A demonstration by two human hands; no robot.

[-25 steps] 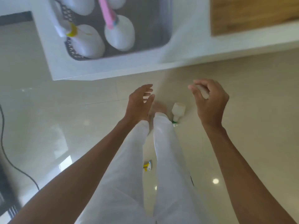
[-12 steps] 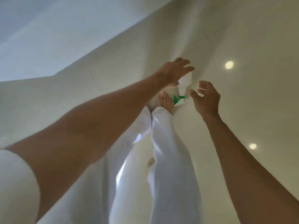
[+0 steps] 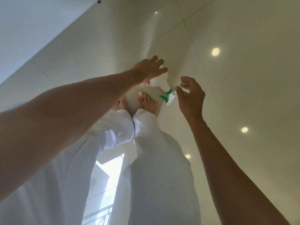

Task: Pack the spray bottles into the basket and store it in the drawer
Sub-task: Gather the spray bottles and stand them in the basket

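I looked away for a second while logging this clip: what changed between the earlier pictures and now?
The person bent down, so the drawer with the basket left the view. Both hands went down to the spray bottle lying on the floor: the left hand now rests over its body, and the right hand is open beside its green-and-white nozzle. The bottle lies by the bare feet as before, not lifted.

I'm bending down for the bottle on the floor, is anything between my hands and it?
Nothing visible blocks it. The spray bottle lies on the tiled floor just ahead of the bare foot. The left hand is over its body, and the open right hand is beside its green-and-white trigger head.
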